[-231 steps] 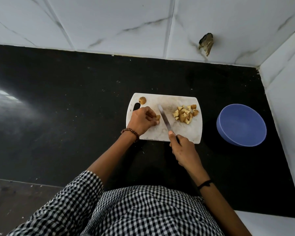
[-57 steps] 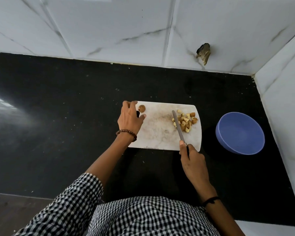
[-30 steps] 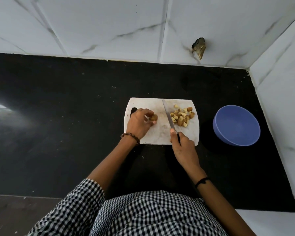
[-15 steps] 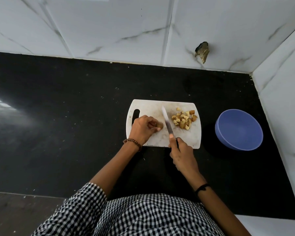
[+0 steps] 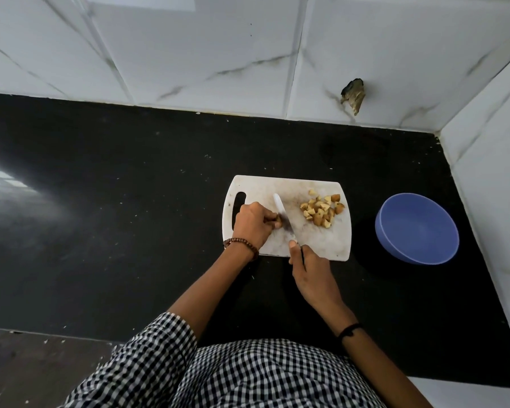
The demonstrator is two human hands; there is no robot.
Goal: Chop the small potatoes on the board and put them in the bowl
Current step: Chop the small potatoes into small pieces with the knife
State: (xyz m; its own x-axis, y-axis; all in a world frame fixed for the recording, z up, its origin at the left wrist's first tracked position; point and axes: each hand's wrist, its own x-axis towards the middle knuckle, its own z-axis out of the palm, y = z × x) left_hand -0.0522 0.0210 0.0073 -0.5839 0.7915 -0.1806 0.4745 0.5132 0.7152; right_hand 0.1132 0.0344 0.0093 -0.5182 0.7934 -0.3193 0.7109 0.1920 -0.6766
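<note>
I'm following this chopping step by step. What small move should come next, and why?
Probably press the knife down through the small potato: the left hand pinches it on the board and the right hand holds the blade right against it. The chopped pieces can go into the bowl afterwards.

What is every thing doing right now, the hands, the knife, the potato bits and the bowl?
Left hand, holds the small potato on the board.
Small potato, pinned on the board, mostly hidden by fingers.
Knife, blade down beside the small potato.
Right hand, grips the knife handle.
Chopped pieces, piled on the board's right side.
Board, flat on the counter.
Bowl, upright and empty.
</note>
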